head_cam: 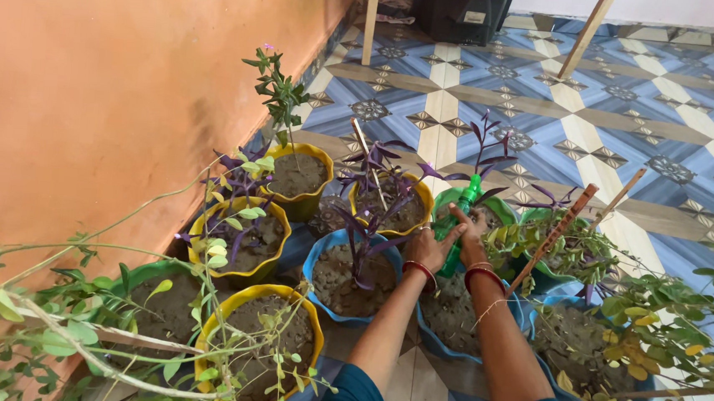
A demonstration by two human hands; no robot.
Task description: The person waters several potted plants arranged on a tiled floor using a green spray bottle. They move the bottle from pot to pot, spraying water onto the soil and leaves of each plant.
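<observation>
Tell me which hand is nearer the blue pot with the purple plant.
Left. The left hand is just right of the blue pot, on the green bottle; the right hand is beyond the bottle.

Yellow pots [300, 176] and blue pots [343, 279] of soil stood clustered beside the orange wall [114, 83], purple-leaved plants [368, 226] rising from several, on a blue patterned tile floor [631, 111]. Wooden stakes [555, 235] leaned among green foliage.

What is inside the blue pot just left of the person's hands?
The blue pot holds dark soil, with a purple-leaved plant rising from it. The left hand is just beside its rim. Roots and anything under the soil are hidden.
</observation>
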